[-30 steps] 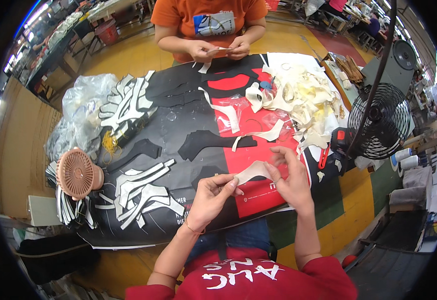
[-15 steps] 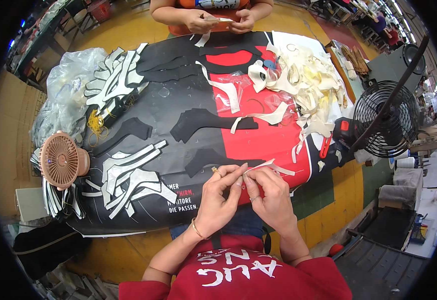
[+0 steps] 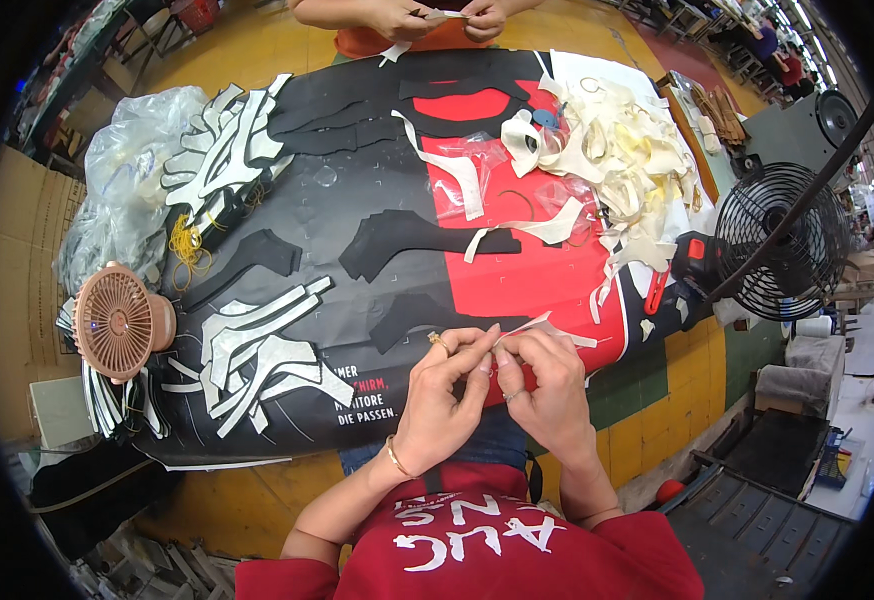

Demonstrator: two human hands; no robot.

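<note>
The other person [image 3: 412, 20] across the table [image 3: 287, 445] is cut off by the top edge, only forearms and fingers showing. The pale strip [image 3: 542, 327] disappears between the left hand [image 3: 447, 385] and right hand [image 3: 542, 385], so the pinched end is hidden. The black fan [image 3: 777, 240] loses its base behind the table's corner.

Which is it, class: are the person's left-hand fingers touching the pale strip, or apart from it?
Touching. The head view shows the left hand and right hand pinching the pale strip between fingertips.
</note>
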